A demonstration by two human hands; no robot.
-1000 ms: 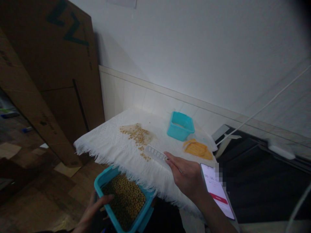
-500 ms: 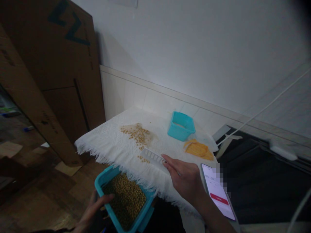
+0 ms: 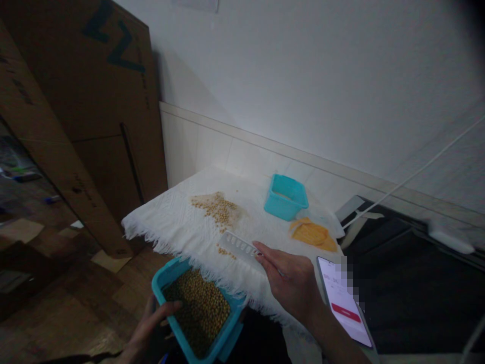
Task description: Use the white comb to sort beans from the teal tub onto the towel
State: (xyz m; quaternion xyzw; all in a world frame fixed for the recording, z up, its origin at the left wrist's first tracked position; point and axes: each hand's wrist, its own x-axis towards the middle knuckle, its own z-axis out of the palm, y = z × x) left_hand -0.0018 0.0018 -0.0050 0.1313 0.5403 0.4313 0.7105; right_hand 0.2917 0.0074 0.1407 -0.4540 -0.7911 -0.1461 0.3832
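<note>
My right hand (image 3: 290, 280) grips a white plastic scraper (image 3: 239, 246) and rests it on the white fringed cloth (image 3: 178, 227), just behind a few loose soybeans (image 3: 226, 252). A larger patch of soybeans (image 3: 219, 208) lies further back on the cloth. My left hand (image 3: 151, 331) holds a teal box of soybeans (image 3: 197, 308) below the cloth's front edge, thumb over its rim.
A second teal box (image 3: 285, 196) stands at the back of the cloth, with an orange cloth (image 3: 312, 235) beside it. A lit phone (image 3: 343, 301) lies right of my right hand. Large cardboard boxes (image 3: 76, 116) lean at the left. A white cable (image 3: 409, 177) crosses the wall.
The scraper has slid slightly toward the front edge, pushing a few beans with it. The teal box in my left hand has barely shifted.
</note>
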